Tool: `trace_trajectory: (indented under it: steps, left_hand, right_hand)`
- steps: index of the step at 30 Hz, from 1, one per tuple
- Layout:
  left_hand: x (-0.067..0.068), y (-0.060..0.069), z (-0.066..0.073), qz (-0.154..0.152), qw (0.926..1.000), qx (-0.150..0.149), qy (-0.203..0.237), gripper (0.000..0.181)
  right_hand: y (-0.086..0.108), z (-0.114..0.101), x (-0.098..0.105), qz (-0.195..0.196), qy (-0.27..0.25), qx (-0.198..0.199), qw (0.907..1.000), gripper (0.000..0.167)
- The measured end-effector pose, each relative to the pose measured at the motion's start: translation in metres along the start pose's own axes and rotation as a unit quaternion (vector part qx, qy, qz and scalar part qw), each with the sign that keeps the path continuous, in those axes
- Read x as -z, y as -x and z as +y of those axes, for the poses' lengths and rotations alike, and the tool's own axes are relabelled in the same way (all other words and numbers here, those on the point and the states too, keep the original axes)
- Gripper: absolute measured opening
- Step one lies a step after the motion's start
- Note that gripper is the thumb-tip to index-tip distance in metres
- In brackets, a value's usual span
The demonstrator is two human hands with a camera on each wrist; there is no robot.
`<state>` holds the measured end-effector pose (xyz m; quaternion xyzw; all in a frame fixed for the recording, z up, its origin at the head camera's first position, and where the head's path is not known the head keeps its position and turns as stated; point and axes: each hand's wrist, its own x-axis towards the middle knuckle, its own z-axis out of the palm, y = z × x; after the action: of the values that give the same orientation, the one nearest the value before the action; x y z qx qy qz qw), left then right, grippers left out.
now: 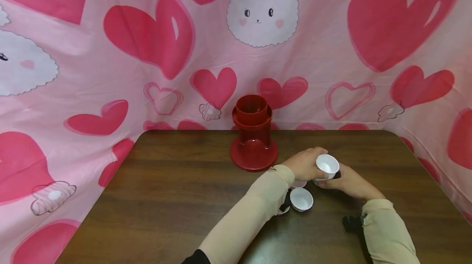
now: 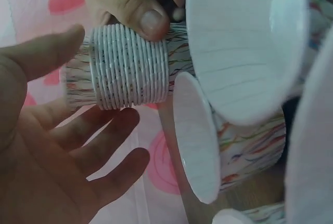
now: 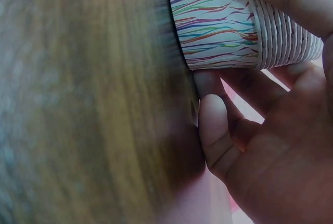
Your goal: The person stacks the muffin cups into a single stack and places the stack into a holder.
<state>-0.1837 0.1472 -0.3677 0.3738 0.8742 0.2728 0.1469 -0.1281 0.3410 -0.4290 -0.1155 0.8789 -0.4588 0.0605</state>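
Note:
Both hands are at a stack of nested white paper cups (image 3: 218, 31) with colourful wavy lines, right of the table's middle. My left hand (image 1: 305, 165) holds the top cup (image 1: 327, 165) by thumb and fingers. In the left wrist view that cup stands partly out of the stacked rims (image 2: 132, 68), and the other fingers are spread. Lower down, my right hand (image 1: 350, 183) grips the stack, its thumb pressing on the rims. The stack's base is at the tabletop. Another upright cup (image 1: 301, 199) stands beside the left wrist; more cups behind it are partly hidden by the arm.
A red plastic stand (image 1: 254, 155) with a round base and an open cylinder (image 1: 252, 110) on top is at the table's back edge. The brown wooden table (image 1: 177, 198) reaches a pink heart-patterned cloth (image 1: 206, 51). A black object (image 1: 352, 223) hangs by the right sleeve.

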Motion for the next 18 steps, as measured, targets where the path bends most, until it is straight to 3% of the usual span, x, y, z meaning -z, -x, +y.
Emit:
trace_trajectory:
  steps: [6, 10, 13, 18]
  left_hand:
    - [-0.0008, 0.0017, -0.0026, 0.0, 0.9994, -0.003, -0.034, 0.058]
    - [-0.002, 0.0032, -0.0024, 0.013, 0.9969, 0.018, -0.076, 0.051]
    - [-0.0045, 0.0044, 0.0, 0.02, 0.992, 0.047, -0.115, 0.052]
    - [-0.0085, 0.0064, 0.0066, 0.025, 0.9792, 0.069, -0.19, 0.054]
  right_hand:
    - [-0.0014, 0.0002, -0.0006, 0.0, -0.005, 0.008, 1.0, 0.068]
    - [-0.002, 0.0, -0.0016, 0.0, 0.001, 0.01, 0.9999, 0.07]
    - [-0.0019, 0.0007, -0.0018, 0.002, 0.002, 0.013, 0.9999, 0.071]
    - [0.0001, 0.0036, -0.002, 0.005, -0.005, 0.02, 0.9998, 0.07]
